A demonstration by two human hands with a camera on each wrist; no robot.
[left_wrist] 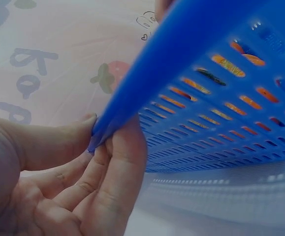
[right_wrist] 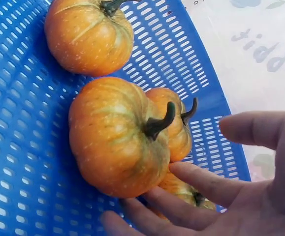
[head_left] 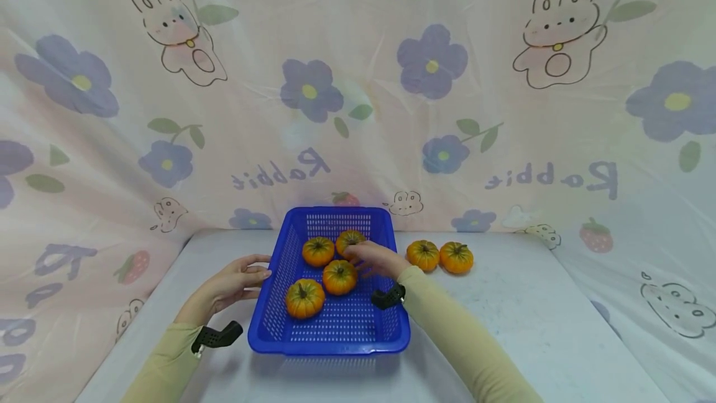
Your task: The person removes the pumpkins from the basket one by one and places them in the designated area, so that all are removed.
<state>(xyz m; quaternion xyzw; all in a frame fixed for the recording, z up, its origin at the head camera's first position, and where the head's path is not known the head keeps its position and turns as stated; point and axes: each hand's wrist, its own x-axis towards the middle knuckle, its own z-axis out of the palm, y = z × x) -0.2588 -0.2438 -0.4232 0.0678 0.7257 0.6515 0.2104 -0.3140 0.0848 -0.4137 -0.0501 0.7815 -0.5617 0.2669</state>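
A blue plastic basket (head_left: 329, 348) with slotted walls holds several small orange pumpkins with dark stems. My left hand (head_left: 234, 282) pinches the basket's left rim (left_wrist: 147, 69) between thumb and fingers. Over the right side of the basket reaches my right hand (head_left: 380, 258), fingers spread and holding nothing. Its fingertips are right beside the middle pumpkin (right_wrist: 117, 137) and overlap the far right pumpkin (head_left: 349, 240). Another pumpkin (head_left: 318, 252) sits to the left of that one, and one more pumpkin (head_left: 305, 299) lies nearest to me.
Two more pumpkins, a left one (head_left: 422, 256) and a right one (head_left: 457, 258), stand side by side on the white table (head_left: 520, 316), right of the basket. A curtain (head_left: 369, 135) printed with flowers and rabbits hangs behind the table.
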